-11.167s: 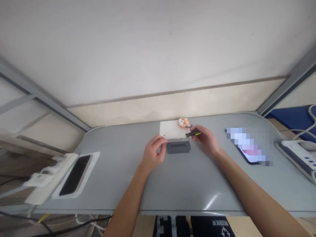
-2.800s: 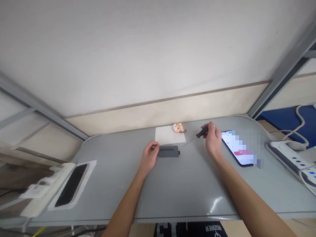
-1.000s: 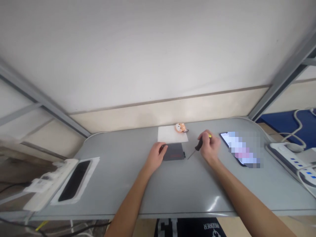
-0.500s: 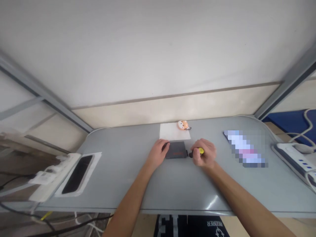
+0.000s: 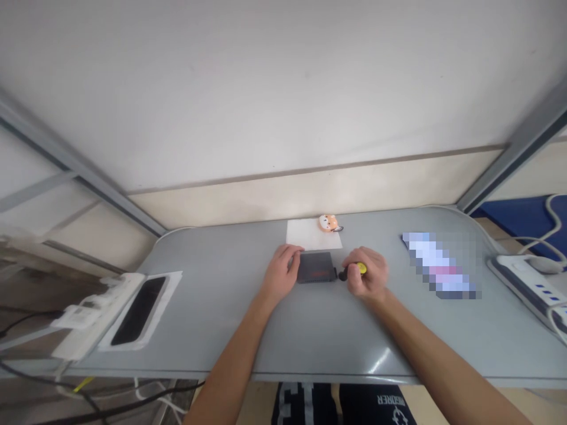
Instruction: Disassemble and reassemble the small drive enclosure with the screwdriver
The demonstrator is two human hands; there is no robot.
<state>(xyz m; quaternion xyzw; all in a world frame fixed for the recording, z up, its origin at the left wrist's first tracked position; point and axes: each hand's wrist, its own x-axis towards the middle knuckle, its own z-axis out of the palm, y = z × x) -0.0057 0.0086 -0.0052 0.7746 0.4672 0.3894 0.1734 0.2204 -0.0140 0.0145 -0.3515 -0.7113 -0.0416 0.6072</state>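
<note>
1. Two hands flank one dark gray box (image 5: pixel 315 268), which sits on the gray surface (image 5: pixel 319 339) with its long axis running left to right, one end toward each hand.

2. Left hand (image 5: pixel 282 270): nearer of the pair, right at the box's left end and touching it. Thumb and fingers drawn in narrow; whether they pinch the box or only brace it, cannot tell.

3. Right hand (image 5: pixel 368 273): just past the box's right end, closed round a dark-handled tool (image 5: pixel 362 269) with a yellow butt. Hand itself is apart from the box.

4. Key relation, as I judge it: tool against the small dark tab (image 5: pixel 335 273) jutting from the box's right end. Box lies to the right hand's left; tool's dark forward part points that way, roughly along the box's long axis. Tip not visible; contact with the tab cannot be confirmed.

5. Beyond the box: white card (image 5: pixel 305 236), with an orange-and-white animal-faced trinket (image 5: pixel 328 223) on its far right part.

6. Well right of the box: phone (image 5: pixel 436 265), its screen blurred out.

7. Well left of the box: dark slab (image 5: pixel 139 310) lying on a white sheet (image 5: pixel 170 284).
</note>
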